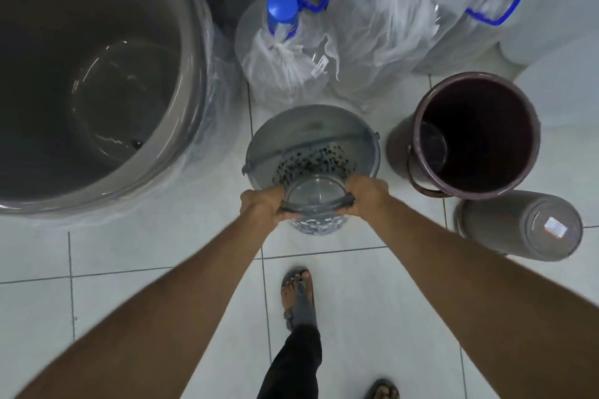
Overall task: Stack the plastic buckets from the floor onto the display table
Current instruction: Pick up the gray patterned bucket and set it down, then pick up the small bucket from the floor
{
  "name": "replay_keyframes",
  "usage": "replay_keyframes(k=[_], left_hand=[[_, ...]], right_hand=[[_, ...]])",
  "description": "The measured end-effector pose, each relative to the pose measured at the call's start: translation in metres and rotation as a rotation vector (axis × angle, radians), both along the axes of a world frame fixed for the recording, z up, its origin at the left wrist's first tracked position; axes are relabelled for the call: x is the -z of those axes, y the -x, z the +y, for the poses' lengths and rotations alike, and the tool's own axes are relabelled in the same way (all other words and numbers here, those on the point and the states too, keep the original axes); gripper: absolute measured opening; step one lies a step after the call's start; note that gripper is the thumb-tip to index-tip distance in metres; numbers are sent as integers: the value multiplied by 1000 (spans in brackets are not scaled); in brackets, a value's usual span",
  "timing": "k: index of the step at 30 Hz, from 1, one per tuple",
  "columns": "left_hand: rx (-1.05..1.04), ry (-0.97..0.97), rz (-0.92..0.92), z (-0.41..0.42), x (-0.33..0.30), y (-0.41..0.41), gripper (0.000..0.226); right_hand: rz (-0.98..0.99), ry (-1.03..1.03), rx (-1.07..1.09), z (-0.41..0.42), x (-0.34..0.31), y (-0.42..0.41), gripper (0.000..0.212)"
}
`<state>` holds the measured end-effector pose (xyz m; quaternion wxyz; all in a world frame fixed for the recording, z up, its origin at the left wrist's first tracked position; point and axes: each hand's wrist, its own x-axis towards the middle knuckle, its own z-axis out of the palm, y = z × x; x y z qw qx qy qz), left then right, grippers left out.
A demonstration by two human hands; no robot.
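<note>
A small grey see-through bucket with a speckled pattern is held by its rim between my left hand and my right hand. It hangs tilted over the near edge of a larger grey bucket, which stands on the white tiled floor with its handle lying across its mouth. To the right stands a dark maroon bucket with a handle. A grey bucket with a label on its base lies on its side at the lower right.
A huge grey tub wrapped in clear plastic fills the left. Clear water jugs with blue caps, in netting, stand behind the buckets. My sandalled feet are on the tiles below my arms.
</note>
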<state>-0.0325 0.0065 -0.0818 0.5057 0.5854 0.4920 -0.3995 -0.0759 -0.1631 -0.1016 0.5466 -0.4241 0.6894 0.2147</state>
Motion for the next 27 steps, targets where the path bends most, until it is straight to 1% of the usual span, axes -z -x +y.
replay_keyframes(k=[1,2,4,5,7,8,10,12,14,15,16,17,19,21,24,26,27], left_hand=[[-8,-18,-24,2,4,9,51],[-10,-25,-45,3,8,15,53],[-17,-22,-81,4,18,23,54],[-22,-9,-102,3,22,24,56],[-22,3,-134,2,30,25,57],[-1,17,-143,1,34,25,55],[56,8,-134,3,43,23,52],[138,-86,-108,-3,40,28,48],[250,-267,-95,-16,28,37,51],[329,-368,-135,-26,18,44,54],[421,-453,-233,-43,4,53,57],[499,-483,-364,-60,-6,64,57],[612,-406,-619,-105,-30,92,51],[687,-282,-737,-161,-54,120,38],[687,-71,-760,-252,-82,165,21],[728,64,-689,-315,-87,196,15],[759,115,-619,-341,-84,209,15]], right_hand=[[2,-15,30,2,-1,10,41],[-4,-27,52,4,-4,16,39],[-46,-67,50,7,-6,25,26],[-64,-92,32,7,-4,27,26],[-103,-126,-31,5,4,32,35],[-122,-130,-62,3,8,35,38],[-151,-138,-115,-2,13,38,38],[-173,-141,-115,-11,8,49,36],[-202,-151,-107,-20,-1,59,34],[-213,-152,-97,-24,-5,65,33],[-229,-138,-77,-33,-15,74,31],[-249,-117,-51,-42,-22,83,33],[-325,-28,26,-65,-42,102,31],[-403,121,80,-96,-64,126,29],[-457,357,118,-156,-86,171,29],[-438,489,168,-209,-84,206,27],[-409,564,193,-235,-80,221,25]])
